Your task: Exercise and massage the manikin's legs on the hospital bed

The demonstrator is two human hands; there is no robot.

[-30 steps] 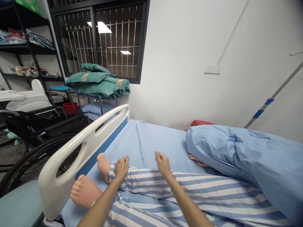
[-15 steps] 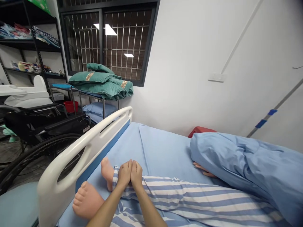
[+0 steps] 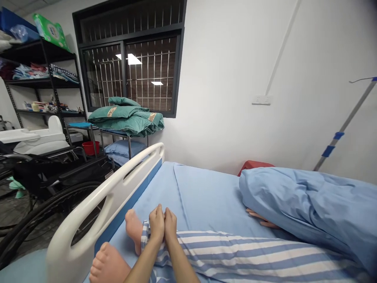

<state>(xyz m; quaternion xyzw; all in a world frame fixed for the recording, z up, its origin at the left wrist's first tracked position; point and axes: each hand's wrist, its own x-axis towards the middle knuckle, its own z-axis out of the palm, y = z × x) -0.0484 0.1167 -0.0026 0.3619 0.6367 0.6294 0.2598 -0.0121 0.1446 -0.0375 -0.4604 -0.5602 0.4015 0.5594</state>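
A manikin lies on the bed in blue-and-white striped trousers (image 3: 235, 251). Over its farther lower leg, just above the ankle, my left hand (image 3: 156, 224) and my right hand (image 3: 170, 225) sit side by side, almost touching. Both are closed around the trouser leg, fingers curled and pointing away from me; palms and fingertips are mostly hidden. Left of my hands is the manikin's farther bare foot (image 3: 134, 228), toes up. Its nearer foot (image 3: 108, 263) rests closer to me, partly behind my left forearm. A folded blue quilt (image 3: 303, 200) covers the upper legs, with manikin fingers (image 3: 263, 219) showing below it.
A white footboard (image 3: 108, 188) borders the blue bed sheet (image 3: 203, 192) on the left. Beyond it stand a black wheelchair (image 3: 61, 173), a frame with green bedding (image 3: 126, 118) and a shelf rack (image 3: 53, 78). At the right rises a metal pole (image 3: 350, 120).
My hands have turned so their palms face each other more and the fingertips point further up. They stay at the same lower leg. The view has tilted upward.
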